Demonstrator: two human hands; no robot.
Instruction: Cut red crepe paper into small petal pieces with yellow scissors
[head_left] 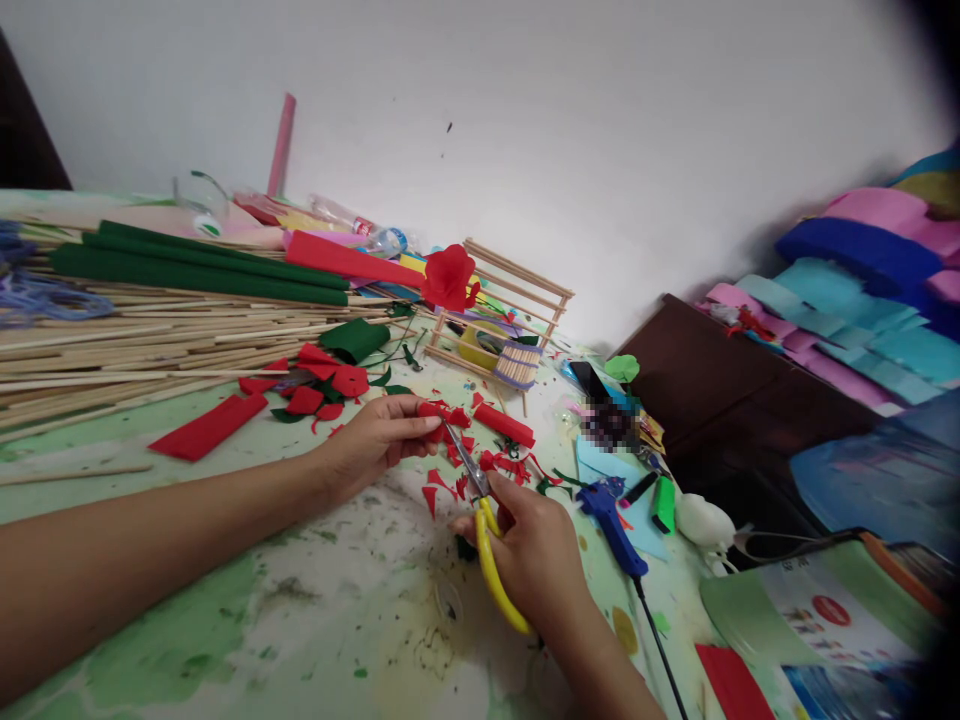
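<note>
My left hand (401,432) pinches a small piece of red crepe paper (430,412) between thumb and fingers. In my right hand (529,535) are scissors (491,570) with yellow handles, their blades reaching up to the red piece at my left fingertips. Red paper scraps (510,466) lie on the table around the blades. Just beyond my hands rests a rolled strip of red paper (504,424). Cut red pieces (330,380) and a green paper roll (355,341) are to the left of them.
Many thin wooden sticks (150,350) cover the left side, with dark green rolls (202,268) on top. A red paper flower (448,277) stands by a small stick frame (517,290). A blue glue gun (615,525) with its cord and a green jar (810,610) are at right.
</note>
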